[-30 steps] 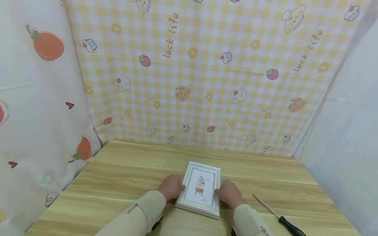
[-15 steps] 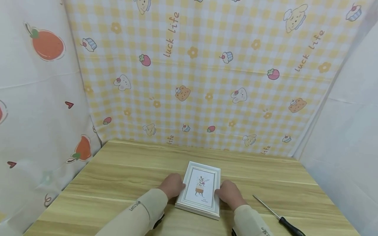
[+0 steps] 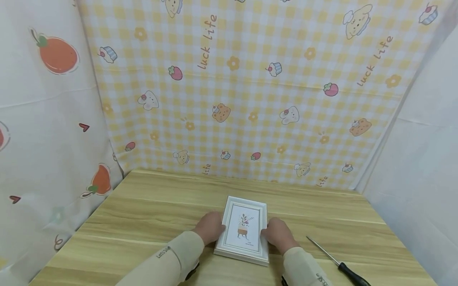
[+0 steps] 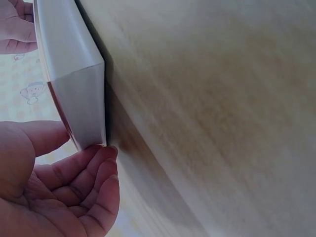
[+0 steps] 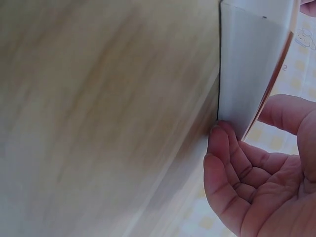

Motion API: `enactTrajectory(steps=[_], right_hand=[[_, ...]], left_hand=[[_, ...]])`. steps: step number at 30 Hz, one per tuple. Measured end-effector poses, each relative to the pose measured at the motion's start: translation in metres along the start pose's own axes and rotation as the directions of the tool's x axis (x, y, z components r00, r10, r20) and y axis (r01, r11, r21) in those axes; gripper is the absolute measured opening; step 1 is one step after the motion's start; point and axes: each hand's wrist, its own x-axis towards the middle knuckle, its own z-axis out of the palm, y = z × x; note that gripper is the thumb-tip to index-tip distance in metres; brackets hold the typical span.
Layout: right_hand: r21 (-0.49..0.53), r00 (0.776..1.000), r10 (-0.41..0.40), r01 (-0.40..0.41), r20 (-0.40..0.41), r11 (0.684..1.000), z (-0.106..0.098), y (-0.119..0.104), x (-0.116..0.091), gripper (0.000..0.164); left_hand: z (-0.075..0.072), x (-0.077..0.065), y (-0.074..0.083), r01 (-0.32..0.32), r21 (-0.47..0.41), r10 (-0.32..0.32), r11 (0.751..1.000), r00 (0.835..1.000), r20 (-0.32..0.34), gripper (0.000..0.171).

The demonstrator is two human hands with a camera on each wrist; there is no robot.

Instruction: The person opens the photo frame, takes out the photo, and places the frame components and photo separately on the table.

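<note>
A white picture frame (image 3: 241,230) lies face up at the front middle of the wooden table, a drawing of a plant in a legged pot showing inside it. My left hand (image 3: 210,228) grips its left edge, thumb on the upper face and curled fingers against the side, as the left wrist view shows with the frame's side wall (image 4: 81,106). Across from it, my right hand (image 3: 279,233) holds the right edge the same way; in the right wrist view its fingertips touch the side near the tabletop. Right of that hand lies a screwdriver (image 3: 352,274) with a black handle.
The wooden table (image 3: 161,194) runs back to a yellow checked cloth (image 3: 232,91) with cartoon prints. White cloths hang at the left (image 3: 53,107) and right (image 3: 425,159). The screwdriver's shaft points back toward the right hand.
The picture frame has turned slightly between my hands, its near edge shifting a little to the right. Both hands keep their hold nearly in place. The screwdriver has not moved.
</note>
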Motion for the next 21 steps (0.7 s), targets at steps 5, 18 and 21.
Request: enactTrajectory(steps=[5, 18, 21], right_hand=[[-0.019, 1.000, -0.017, 0.018, 0.011, 1.000, -0.001, 0.001, 0.000, 0.025], [-0.014, 0.998, -0.044, 0.045, 0.034, 0.999, 0.000, 0.010, 0.006, 0.016], [-0.019, 0.998, -0.047, 0.048, 0.034, 0.999, 0.001, 0.011, 0.006, 0.017]], left_hand=[[-0.002, -0.004, 0.004, -0.008, -0.011, 0.008, 1.000, 1.000, 0.000, 0.027], [0.000, -0.008, 0.007, 0.008, -0.019, -0.008, 1.000, 1.000, -0.001, 0.023], [0.000, -0.010, 0.009, 0.012, -0.026, -0.012, 1.000, 1.000, 0.003, 0.022]])
